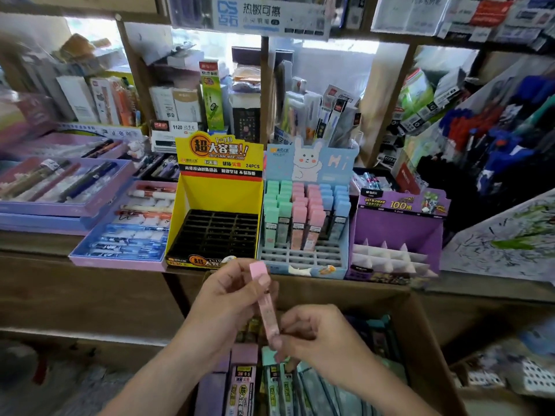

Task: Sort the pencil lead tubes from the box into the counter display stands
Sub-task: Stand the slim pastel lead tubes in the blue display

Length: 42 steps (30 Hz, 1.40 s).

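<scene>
On the counter ahead of you, the yellow display stand [220,157] reads "1=10", "超大容量!!", "2B/0.5MM" and "24PCS" on its header. The blue display stand [333,162] just beside it carries "Hi" next to a rabbit drawing. The purple display stand [401,204] shows "ULTRAMAN" and "100根". High above you, the shelf sign [267,15] gives "DS" and "热敏可擦". A white box [177,127] behind the yellow stand is marked "1120". Down in the cardboard box [420,355], a tube [244,385] is labelled "2B 0.5".
</scene>
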Each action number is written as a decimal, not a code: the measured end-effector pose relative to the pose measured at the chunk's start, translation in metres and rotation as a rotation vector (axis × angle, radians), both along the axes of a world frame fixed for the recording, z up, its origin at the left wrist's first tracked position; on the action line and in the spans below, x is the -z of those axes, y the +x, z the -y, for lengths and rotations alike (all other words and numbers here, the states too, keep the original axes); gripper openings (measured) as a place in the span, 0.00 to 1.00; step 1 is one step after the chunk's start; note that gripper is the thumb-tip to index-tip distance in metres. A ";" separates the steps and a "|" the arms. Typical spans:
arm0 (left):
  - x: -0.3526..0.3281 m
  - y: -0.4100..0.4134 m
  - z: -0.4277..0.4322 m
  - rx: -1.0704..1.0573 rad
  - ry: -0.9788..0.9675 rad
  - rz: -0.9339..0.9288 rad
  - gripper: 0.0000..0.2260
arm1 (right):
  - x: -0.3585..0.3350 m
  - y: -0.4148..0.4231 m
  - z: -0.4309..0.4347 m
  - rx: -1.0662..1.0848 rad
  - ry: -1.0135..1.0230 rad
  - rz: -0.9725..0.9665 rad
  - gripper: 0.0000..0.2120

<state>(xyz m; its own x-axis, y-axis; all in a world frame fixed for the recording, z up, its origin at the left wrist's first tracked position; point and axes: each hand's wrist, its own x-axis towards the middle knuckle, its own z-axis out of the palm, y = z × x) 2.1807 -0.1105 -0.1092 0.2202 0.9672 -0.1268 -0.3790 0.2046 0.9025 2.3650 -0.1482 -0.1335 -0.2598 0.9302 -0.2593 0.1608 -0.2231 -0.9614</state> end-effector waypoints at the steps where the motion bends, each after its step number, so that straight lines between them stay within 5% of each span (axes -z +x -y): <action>1: -0.003 -0.001 -0.002 -0.008 0.077 -0.136 0.06 | -0.001 0.002 0.000 0.016 0.001 -0.001 0.03; 5: -0.016 -0.002 -0.012 0.058 0.322 -0.500 0.06 | -0.004 0.016 0.002 0.036 0.010 0.057 0.06; 19: -0.060 0.033 -0.061 -0.008 0.633 -0.753 0.03 | 0.019 0.090 0.019 -0.076 -0.053 0.715 0.09; 28: -0.061 0.053 -0.075 -0.101 0.691 -0.903 0.09 | 0.024 0.094 0.020 -0.163 -0.128 0.711 0.08; 42: -0.061 0.062 -0.073 -0.082 0.790 -1.088 0.04 | 0.018 0.092 0.023 -0.149 -0.129 0.710 0.12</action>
<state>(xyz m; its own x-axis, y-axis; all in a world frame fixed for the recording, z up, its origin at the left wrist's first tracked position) 2.2427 -0.0379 -0.0485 0.3034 0.8673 0.3946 0.6137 -0.4947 0.6153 2.4570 -0.1711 -0.1513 -0.1099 0.8490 -0.5169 0.7724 -0.2543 -0.5820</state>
